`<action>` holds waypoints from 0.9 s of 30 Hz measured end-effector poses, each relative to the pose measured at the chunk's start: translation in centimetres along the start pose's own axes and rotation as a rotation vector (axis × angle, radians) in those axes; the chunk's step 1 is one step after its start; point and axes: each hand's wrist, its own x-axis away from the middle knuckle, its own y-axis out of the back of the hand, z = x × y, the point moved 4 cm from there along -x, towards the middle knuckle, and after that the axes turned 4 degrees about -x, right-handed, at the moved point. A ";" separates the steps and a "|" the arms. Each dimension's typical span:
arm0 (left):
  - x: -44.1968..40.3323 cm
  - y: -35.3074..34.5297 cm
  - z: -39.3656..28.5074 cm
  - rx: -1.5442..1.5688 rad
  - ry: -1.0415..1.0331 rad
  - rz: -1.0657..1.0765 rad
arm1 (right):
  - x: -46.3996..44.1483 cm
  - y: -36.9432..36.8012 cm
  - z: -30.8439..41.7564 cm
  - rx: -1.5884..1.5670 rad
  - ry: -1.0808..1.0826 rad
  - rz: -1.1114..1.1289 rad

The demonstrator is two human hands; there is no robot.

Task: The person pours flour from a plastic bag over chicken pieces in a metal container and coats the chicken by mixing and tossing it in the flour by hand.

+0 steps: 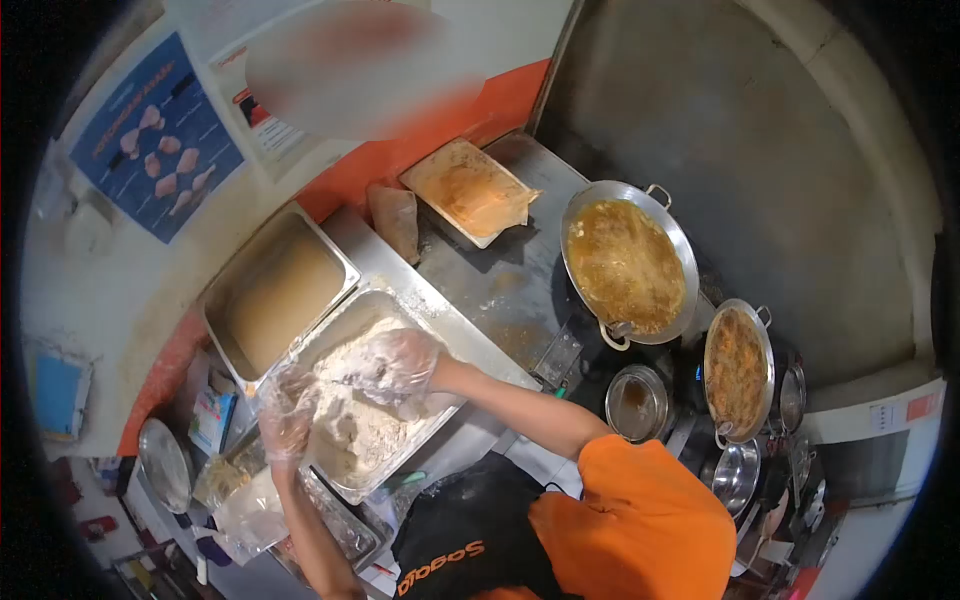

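Looking straight down into a deep rectangular stainless-steel pan (410,452) loaded with pale, lumpy flour (350,430), set at the left end of the grey metal surface (480,270), toward the near edge. Placed close beside a similar steel pan of tan liquid (352,277). Over now to the right hand (405,362), in clear crinkled plastic: down at the flour, fingers partly bent; hard to make out, so cannot tell whether gripping anything. Across to the left hand (285,410), gloved alike, at the pan's left side: loosely curled by the look of it, again cannot tell of any hold.

Now for the feel, judging by eye: soft, loose, light by the handful, probably heavy by the panful. Likely to crumble and slip through spread fingers, so cup from below, fingers together, into the deeper heap. Easy with those lumps, probably fragile under a squeeze. As for the pan, stiff and perhaps slick with dust: best taken by opposite rims, never by one corner.
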 end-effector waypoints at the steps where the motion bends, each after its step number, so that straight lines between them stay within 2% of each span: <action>1: -0.1 -0.1 0.7 0.000 -0.005 0.034 | 0.7 1.6 0.3 0.019 0.047 -0.123; 3: -0.2 -0.5 2.5 0.006 -0.008 0.091 | 0.9 7.8 1.6 0.019 -0.065 -0.007; 4: -0.2 -1.2 0.8 -0.388 -0.031 0.171 | 1.7 10.2 0.2 0.038 -0.097 -0.068; 5: -0.3 -1.9 1.6 -0.587 -0.030 0.276 | 2.5 12.5 -1.2 0.055 -0.125 -0.124; 7: 0.3 -3.5 3.7 -0.893 -0.001 0.494 | 3.7 17.9 -0.4 0.271 -0.117 -0.168; 9: 1.0 -4.5 5.7 -1.066 0.034 0.656 | 6.0 22.8 -0.9 0.162 -0.349 -0.237; 11: 1.5 -5.1 6.4 -1.136 0.041 0.722 | 9.1 26.3 -4.3 0.400 -0.400 -0.284; 13: 1.5 -5.4 6.6 -1.161 0.039 0.755 | 12.6 29.3 -8.4 0.487 -0.507 -0.316; 19: 1.8 -5.4 7.7 -1.164 0.054 0.850 | 23.0 32.9 -21.6 0.377 -1.151 -0.335; 20: 1.8 -5.3 7.8 -1.157 0.058 0.866 | 23.9 32.9 -21.3 0.629 -1.042 -0.354; 23: 1.8 -4.7 7.8 -1.112 0.080 0.897 | 26.5 35.0 -26.3 0.899 -1.128 -0.174; 25: 2.0 -4.5 7.5 -1.058 0.093 0.913 | 21.3 33.7 -17.3 0.970 -0.933 -0.509; 27: 2.2 -4.9 7.2 -0.995 0.143 0.906 | 13.9 31.7 -11.1 0.904 -0.834 -0.545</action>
